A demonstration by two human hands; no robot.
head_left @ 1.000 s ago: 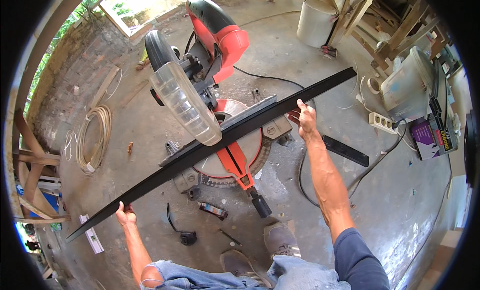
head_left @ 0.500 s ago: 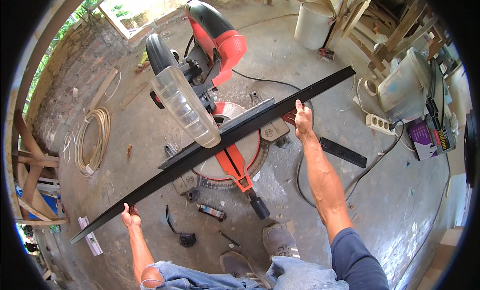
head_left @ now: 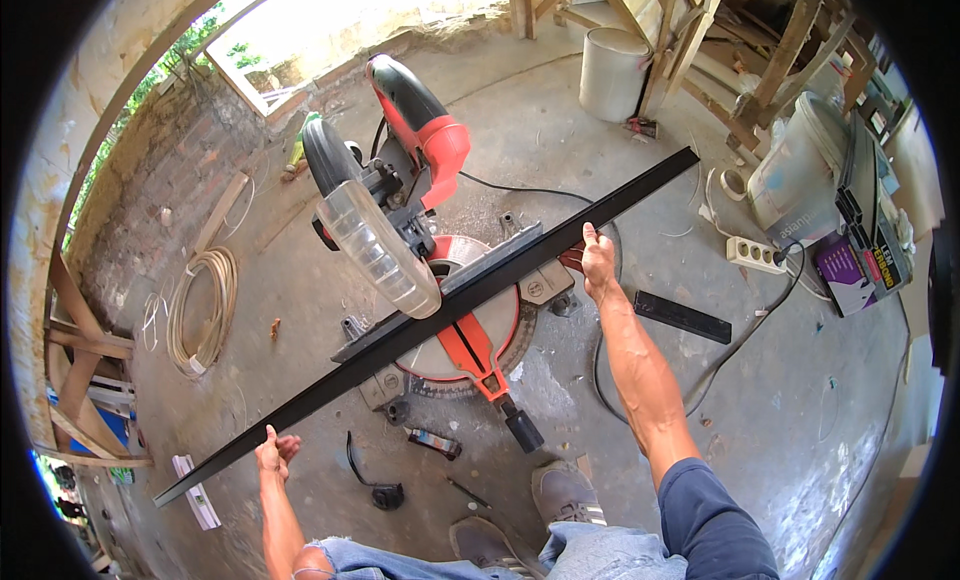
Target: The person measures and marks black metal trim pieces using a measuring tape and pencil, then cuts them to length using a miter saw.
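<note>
A long black metal profile [head_left: 505,273] lies slantwise across the miter saw [head_left: 450,345], against its fence and under the clear blade guard [head_left: 375,245]. My right hand [head_left: 598,260] grips it right of the saw, thumb on top and fingers curled underneath. Toward the lower left end, my left hand [head_left: 276,453] has its thumb at the profile's near edge. The left fingers stand apart from the thumb, off the profile. The saw's red and black handle [head_left: 425,110] is raised, and neither hand touches it.
A short black offcut [head_left: 683,317] and a power strip [head_left: 757,253] lie to the right, with a cable trailing between. A tape measure [head_left: 387,495], a small tube [head_left: 433,441] and a spirit level [head_left: 196,493] lie nearer. Coiled hose [head_left: 183,325] sits left; buckets [head_left: 613,77] stand behind.
The fingers of my left hand have come away from the profile and spread. My right hand keeps its grip. The whole view has shifted slightly.
</note>
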